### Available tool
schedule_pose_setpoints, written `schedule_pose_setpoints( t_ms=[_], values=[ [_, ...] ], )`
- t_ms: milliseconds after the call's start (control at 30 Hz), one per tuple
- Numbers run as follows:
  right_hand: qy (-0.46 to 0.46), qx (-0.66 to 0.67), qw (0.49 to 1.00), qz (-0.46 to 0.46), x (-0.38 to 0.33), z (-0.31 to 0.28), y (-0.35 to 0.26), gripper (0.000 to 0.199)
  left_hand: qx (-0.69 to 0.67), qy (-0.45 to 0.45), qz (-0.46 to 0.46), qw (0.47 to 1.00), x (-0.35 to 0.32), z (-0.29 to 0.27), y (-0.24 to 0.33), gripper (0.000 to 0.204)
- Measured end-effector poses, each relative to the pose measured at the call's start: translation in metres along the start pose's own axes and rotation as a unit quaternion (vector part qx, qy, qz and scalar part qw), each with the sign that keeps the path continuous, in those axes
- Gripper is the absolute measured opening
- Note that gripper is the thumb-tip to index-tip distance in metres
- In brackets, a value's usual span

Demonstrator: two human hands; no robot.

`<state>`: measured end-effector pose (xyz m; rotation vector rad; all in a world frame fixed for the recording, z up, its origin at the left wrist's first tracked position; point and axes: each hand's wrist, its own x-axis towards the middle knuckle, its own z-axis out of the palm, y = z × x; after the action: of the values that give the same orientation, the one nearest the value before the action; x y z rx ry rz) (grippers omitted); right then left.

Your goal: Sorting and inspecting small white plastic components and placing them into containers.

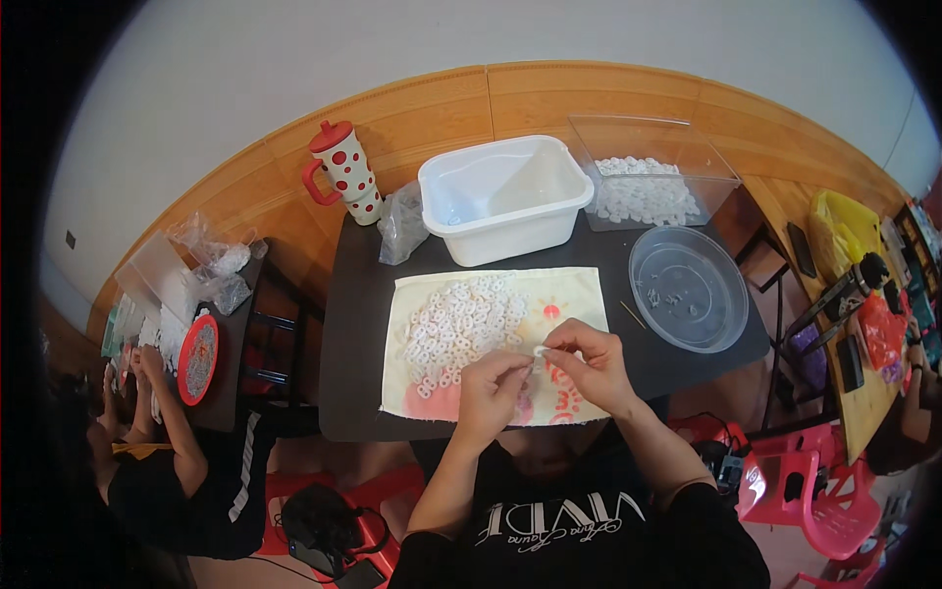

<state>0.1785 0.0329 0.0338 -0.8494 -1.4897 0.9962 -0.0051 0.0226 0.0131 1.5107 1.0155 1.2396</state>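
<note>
Over the right part of a cream cloth [579, 285] with pink-red print, both my hands are close together. My right hand [599, 371] pinches a small white ring-shaped piece [541, 350] between thumb and fingertips. Beside it, the fingers of my left hand [491, 395] are pressed together; whatever is in them is too small to make out. A pile of similar white ring-shaped pieces [459, 329] covers the left half of the cloth. To the right of the cloth, a clear round tray [721, 329] holds a few small greyish bits.
Behind the cloth stand a white basin [505, 245], a clear box [721, 167] of white pieces, a plastic bag [400, 226] and a spotted tumbler [351, 175]. A thin stick [633, 314] lies beside the tray. At left, another person works near a red bowl [209, 322].
</note>
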Motion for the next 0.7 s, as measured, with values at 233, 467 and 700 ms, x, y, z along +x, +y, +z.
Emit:
schedule_pose_setpoints(
  t_ms=[233, 467, 700],
  values=[
    [-0.007, -0.019, 0.999, -0.025, 0.0017, 0.0027, -0.0045, 0.011, -0.054, 0.006, -0.023, 0.998, -0.0068, 0.0011, 0.0062, 0.022],
    [-0.021, -0.017, 0.999, -0.026, 0.0017, 0.0037, -0.0091, 0.011, -0.078, -0.006, -0.023, 0.997, -0.0089, 0.0021, 0.0092, 0.032],
    [-0.061, -0.042, 0.997, -0.035, 0.0015, -0.0017, -0.0066, 0.011, -0.082, 0.000, -0.009, 0.997, -0.0094, 0.0024, 0.0111, 0.032]
  ],
)
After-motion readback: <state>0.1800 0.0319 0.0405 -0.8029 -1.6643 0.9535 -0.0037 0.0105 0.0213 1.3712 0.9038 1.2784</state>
